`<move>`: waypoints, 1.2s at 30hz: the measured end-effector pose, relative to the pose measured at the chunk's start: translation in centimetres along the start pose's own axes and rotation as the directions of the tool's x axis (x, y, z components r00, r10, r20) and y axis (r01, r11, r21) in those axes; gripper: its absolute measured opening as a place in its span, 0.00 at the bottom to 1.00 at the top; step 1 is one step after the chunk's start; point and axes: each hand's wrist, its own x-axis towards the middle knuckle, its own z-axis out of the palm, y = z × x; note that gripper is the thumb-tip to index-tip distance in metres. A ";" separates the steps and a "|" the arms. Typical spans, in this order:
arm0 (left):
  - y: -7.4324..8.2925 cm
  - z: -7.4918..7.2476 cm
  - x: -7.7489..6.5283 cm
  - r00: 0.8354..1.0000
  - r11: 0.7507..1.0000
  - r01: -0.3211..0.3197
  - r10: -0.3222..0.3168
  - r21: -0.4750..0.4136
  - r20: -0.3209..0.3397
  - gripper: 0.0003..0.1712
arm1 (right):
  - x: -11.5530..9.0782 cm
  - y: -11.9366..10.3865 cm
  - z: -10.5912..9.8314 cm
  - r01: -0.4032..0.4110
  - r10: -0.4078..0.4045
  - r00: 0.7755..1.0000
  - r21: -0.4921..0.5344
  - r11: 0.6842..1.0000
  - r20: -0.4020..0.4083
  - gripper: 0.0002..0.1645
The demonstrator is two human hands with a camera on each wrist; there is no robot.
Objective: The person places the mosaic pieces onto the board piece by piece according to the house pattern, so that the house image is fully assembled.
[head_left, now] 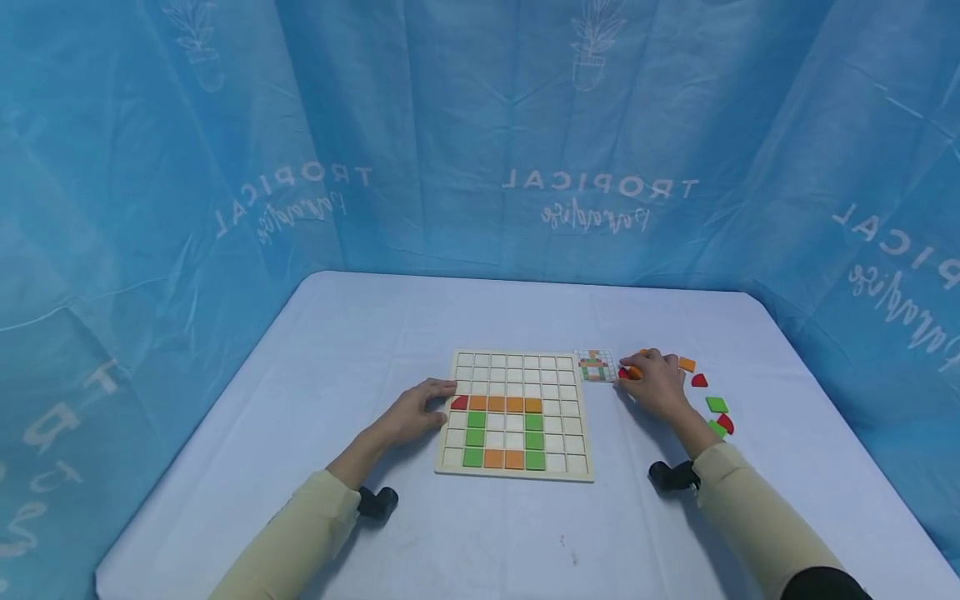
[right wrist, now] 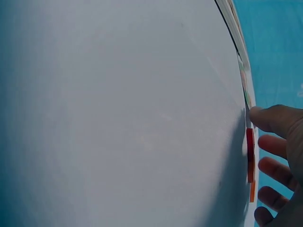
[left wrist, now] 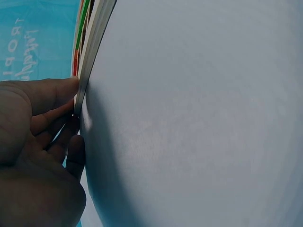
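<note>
A square wooden grid board (head_left: pixel 513 417) lies on the table with red, orange and green tiles set in some of its cells. My left hand (head_left: pixel 411 412) is at the board's left edge, thumb and fingers apart; in the left wrist view the thumb (left wrist: pixel 57 92) rests against the board's edge (left wrist: pixel 87 61). Just right of a small pattern card (head_left: pixel 596 365), my right hand (head_left: pixel 654 383) reaches over orange and red tiles (head_left: pixel 628 372), partly covering them. The right wrist view shows its loosely bent fingers (right wrist: pixel 274 172) beside a red tile (right wrist: pixel 250 156), with no tile pinched.
Right of the right hand lie an orange tile (head_left: pixel 687 364), a red rounded piece (head_left: pixel 699 381), a green tile (head_left: pixel 717 405) and another red piece (head_left: pixel 725 423) by a green one. A white cloth covers the table (head_left: pixel 525 533); blue printed curtains (head_left: pixel 480 125) hang around it.
</note>
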 end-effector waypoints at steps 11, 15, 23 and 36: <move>0.0 -0.1 -0.1 1.000 1.000 -0.019 0.019 -0.001 0.004 0.29 | -1.1 0.0 -0.4 0.002 -0.001 1.000 -0.042 0.999 0.024 0.25; -0.1 -0.2 0.0 1.000 1.000 -0.026 0.026 -0.001 0.008 0.29 | -2.6 0.4 -0.6 -0.002 0.002 1.000 -0.022 1.000 0.009 0.24; 0.0 -0.2 -0.3 1.000 1.000 -0.020 0.021 -0.020 0.009 0.29 | -6.1 1.3 -1.2 0.025 -0.026 1.000 0.046 0.999 0.004 0.25; -0.1 -0.1 -0.2 1.000 0.999 -0.023 0.023 -0.026 -0.001 0.29 | -8.0 0.6 -0.3 0.082 -0.082 0.997 0.104 0.991 -0.005 0.23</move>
